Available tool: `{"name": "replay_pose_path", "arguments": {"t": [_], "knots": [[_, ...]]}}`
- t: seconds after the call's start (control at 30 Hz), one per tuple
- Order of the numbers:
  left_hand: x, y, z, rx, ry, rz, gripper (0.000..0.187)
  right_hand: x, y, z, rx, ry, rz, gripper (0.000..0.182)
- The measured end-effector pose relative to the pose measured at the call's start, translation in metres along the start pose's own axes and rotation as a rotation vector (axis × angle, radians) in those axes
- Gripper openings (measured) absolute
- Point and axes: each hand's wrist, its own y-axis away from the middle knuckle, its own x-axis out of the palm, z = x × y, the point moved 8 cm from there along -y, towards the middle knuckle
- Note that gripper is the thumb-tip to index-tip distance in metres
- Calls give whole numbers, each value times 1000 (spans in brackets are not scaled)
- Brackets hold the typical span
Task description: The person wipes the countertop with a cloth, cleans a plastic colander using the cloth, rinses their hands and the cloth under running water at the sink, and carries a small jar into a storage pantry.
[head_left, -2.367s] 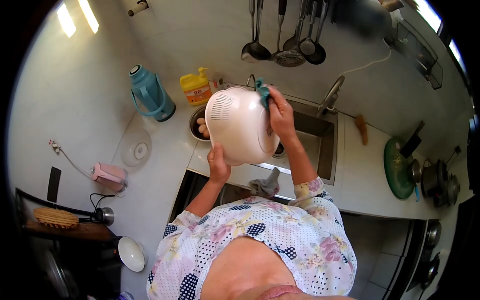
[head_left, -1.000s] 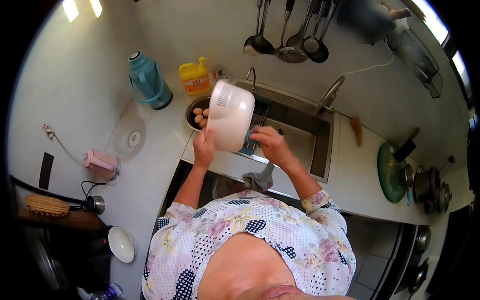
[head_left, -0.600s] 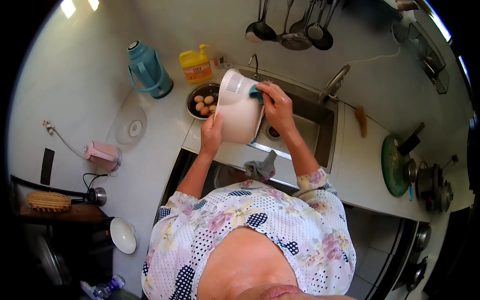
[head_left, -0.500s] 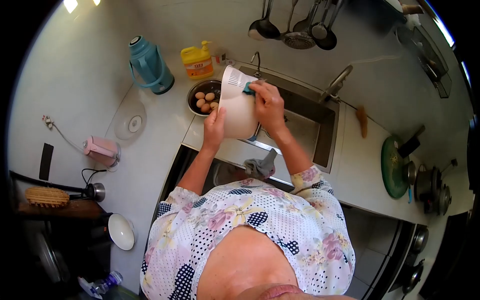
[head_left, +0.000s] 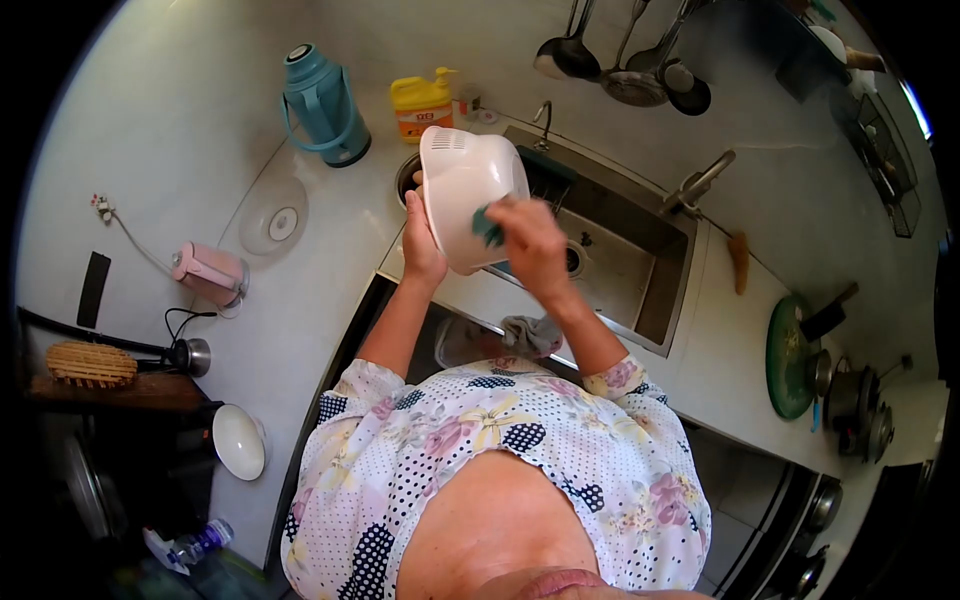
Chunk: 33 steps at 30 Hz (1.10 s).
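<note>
My left hand (head_left: 422, 245) grips the rim of a pale pink plastic colander (head_left: 462, 180), which is tilted on its side above the counter's front edge near the sink. Slots show near its upper rim. In my right hand (head_left: 535, 245), slightly blurred, is a green scouring pad (head_left: 487, 228), pressed against the colander's outer wall. Behind the colander, a metal bowl (head_left: 402, 180) is mostly hidden; only a bit of an egg shows inside it.
The steel sink (head_left: 655, 290) with its tap (head_left: 705, 180) lies to the right. A yellow pump bottle (head_left: 422, 105) and a blue thermos (head_left: 325, 110) stand at the back. A pink kettle (head_left: 210, 273) is at left. A grey cloth (head_left: 530, 335) hangs at the front edge.
The colander has turned, showing more of its rounded outside. My right hand and the scouring pad have moved down along its wall. The eggs are now mostly covered, and the view has shifted slightly.
</note>
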Motion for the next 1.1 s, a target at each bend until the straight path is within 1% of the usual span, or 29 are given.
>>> {"name": "replay_pose_path", "arguments": {"t": [0.03, 0.1, 0.13, 0.23, 0.33, 0.4, 0.43, 0.5, 0.57, 0.63, 0.73, 0.87, 0.97, 1.07, 1.1], "knots": [[3, 2, 0, -27, 17, -8, 62, -10, -13, -7, 4, 50, -76, 26], [7, 5, 4, -18, 37, 5, 58, -17, -32, -29, 69, 75, -181, 26], [8, 6, 7, -18, 46, 15, 57, -15, -39, -34, 98, 95, -178, 23], [-3, 1, 9, 35, -84, -11, 50, 14, -30, -20, -38, 146, -42, 22], [-36, -9, 9, 70, -82, -79, 47, 37, 10, 4, -137, 74, 114, 23], [-49, -14, -4, 133, -54, -205, 47, 47, 47, 6, -138, 24, 219, 22], [-56, -15, -10, 165, -38, -269, 47, 51, 71, -19, 4, 19, 188, 24], [-45, -11, -36, 205, -52, -252, 48, 54, 116, -74, 285, 6, 128, 27], [-40, -11, -51, 231, -58, -219, 48, 36, 142, -126, 904, -316, -63, 23], [-47, -11, -49, 212, -40, -227, 47, 17, 140, -144, 1050, -545, -259, 18], [-52, -12, -30, 149, 60, -213, 46, 5, 130, -148, 1177, -1085, -562, 22], [-51, -7, -7, 14, 185, -218, 47, 3, 138, -148, 1272, -1260, -652, 29], [-61, -10, 2, -12, 227, -244, 48, 6, 146, -142, 1314, -1312, -687, 28], [-55, -5, -1, -3, 243, -287, 45, 3, 145, -136, 1281, -1275, -678, 28], [-54, -6, 1, -9, 254, -270, 46, 2, 144, -136, 1264, -1287, -672, 27]]}}
